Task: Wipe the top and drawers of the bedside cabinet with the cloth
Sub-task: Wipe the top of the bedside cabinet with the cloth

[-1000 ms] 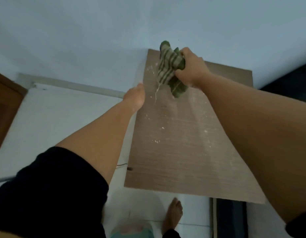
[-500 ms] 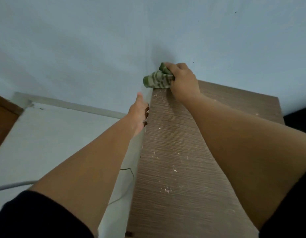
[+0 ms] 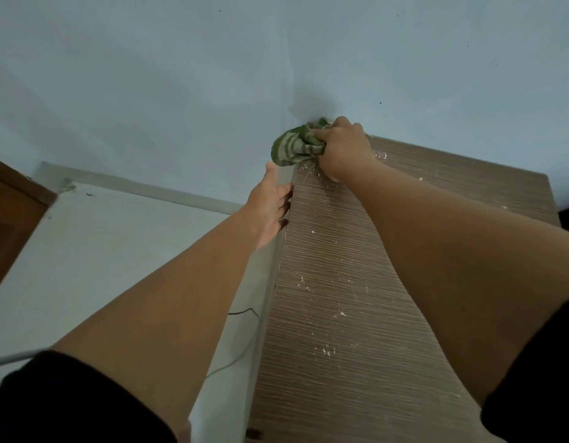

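Wood-grain laminate, brown with fine pale ribs running across it, covers the flat top of the bedside cabinet (image 3: 334,314), a long rectangular slab seen from above with its far edge against a matt blue-grey wall (image 3: 181,91). White crumbs and flecks (image 3: 324,350) are scattered over the surface, thickest near the far left corner and in small clusters down the middle. At that far left corner the right hand (image 3: 342,148) is curled tight round a bunched cloth (image 3: 291,148), soft and rumpled, striped dark green and pale green; the fingers close over its right part while the loose striped end bulges out to the left, past the cabinet's edge and close against the wall. The cloth sits on or just over the corner of the top, and the heel of the hand lies on the laminate beside it. The left hand (image 3: 270,212) holds nothing: its fingers are straight and together, laid along the cabinet's left edge, fingertips touching the rim, thumb pointing towards the cloth just above it. Both forearms are bare, with black sleeves (image 3: 69,401) at the near end. Left of the cabinet lies a smooth pale floor (image 3: 101,251) with a thin dark cable (image 3: 244,311) curling over it, a grey skirting strip (image 3: 168,190) at the wall's foot and a brown wooden panel (image 3: 11,215) at the far left.
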Demonstrator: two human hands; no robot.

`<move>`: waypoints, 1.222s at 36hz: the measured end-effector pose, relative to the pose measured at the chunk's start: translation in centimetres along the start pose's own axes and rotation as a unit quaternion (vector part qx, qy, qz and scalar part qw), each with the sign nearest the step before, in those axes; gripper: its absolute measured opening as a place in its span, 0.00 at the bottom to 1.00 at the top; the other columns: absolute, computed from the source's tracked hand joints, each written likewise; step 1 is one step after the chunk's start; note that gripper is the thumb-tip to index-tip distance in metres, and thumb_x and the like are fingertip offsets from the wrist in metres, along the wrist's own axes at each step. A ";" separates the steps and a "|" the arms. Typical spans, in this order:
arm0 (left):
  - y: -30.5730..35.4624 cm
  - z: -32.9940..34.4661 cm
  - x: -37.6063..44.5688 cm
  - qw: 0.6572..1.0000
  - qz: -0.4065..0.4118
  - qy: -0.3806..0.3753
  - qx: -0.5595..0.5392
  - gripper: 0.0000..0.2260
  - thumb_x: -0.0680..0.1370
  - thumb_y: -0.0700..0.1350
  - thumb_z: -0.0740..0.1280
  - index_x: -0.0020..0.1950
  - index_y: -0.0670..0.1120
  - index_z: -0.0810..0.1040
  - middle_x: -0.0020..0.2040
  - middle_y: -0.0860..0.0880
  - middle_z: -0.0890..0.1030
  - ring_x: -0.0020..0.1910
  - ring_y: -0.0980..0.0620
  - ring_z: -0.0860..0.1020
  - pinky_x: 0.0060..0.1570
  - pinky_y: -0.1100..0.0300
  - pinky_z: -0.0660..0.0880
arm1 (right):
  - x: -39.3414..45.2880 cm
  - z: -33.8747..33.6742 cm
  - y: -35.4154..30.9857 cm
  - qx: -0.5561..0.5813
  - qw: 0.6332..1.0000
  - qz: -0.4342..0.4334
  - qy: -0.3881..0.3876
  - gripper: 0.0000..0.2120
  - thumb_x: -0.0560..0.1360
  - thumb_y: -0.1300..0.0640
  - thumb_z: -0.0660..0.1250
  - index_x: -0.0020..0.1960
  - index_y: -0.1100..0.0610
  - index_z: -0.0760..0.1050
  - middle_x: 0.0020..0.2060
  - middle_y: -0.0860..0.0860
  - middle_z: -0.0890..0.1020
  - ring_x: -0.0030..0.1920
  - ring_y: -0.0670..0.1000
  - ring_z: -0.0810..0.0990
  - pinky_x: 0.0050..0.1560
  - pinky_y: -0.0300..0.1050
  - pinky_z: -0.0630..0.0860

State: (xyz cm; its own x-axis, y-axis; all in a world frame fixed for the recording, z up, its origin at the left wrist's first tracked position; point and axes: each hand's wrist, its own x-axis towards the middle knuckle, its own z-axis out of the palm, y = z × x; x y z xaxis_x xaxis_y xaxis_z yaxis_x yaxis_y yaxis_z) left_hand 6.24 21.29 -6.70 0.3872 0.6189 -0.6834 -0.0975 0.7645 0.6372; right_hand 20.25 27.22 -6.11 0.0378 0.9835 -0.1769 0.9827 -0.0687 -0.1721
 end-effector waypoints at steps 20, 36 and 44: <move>-3.5 -1.2 -3.8 0.995 -0.071 0.065 -0.028 0.41 0.75 0.70 0.38 0.77 0.41 0.57 0.74 0.43 0.65 0.73 0.47 0.65 0.73 0.48 0.59 | -8.5 0.8 -2.6 -0.054 0.997 0.016 -0.046 0.19 0.79 0.58 0.59 0.69 0.48 0.70 0.61 0.52 0.69 0.59 0.58 0.70 0.53 0.49 0.72; -8.3 -1.8 -10.2 0.988 -0.107 0.108 -0.029 0.44 0.74 0.70 0.38 0.67 0.38 0.72 0.62 0.40 0.77 0.63 0.44 0.74 0.69 0.47 0.66 | -20.3 2.8 -4.0 -0.066 0.993 -0.041 -0.085 0.22 0.79 0.57 0.57 0.71 0.41 0.65 0.61 0.52 0.70 0.57 0.59 0.72 0.51 0.48 0.72; -11.2 -2.1 -13.6 0.984 -0.116 0.137 0.006 0.44 0.74 0.71 0.38 0.65 0.38 0.72 0.55 0.41 0.80 0.57 0.45 0.77 0.67 0.46 0.66 | -26.3 4.3 -4.6 -0.049 0.990 -0.064 -0.118 0.20 0.80 0.55 0.58 0.71 0.41 0.66 0.61 0.52 0.70 0.58 0.60 0.71 0.54 0.49 0.72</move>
State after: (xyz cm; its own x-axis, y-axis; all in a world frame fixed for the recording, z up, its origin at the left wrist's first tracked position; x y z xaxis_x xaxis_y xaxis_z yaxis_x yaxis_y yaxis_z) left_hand 0.12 4.70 -5.31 0.1358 0.4541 -0.8805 -0.0238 0.8900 0.4553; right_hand 13.92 0.97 -4.80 -0.1209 0.9160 -0.3827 0.9899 0.0825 -0.1151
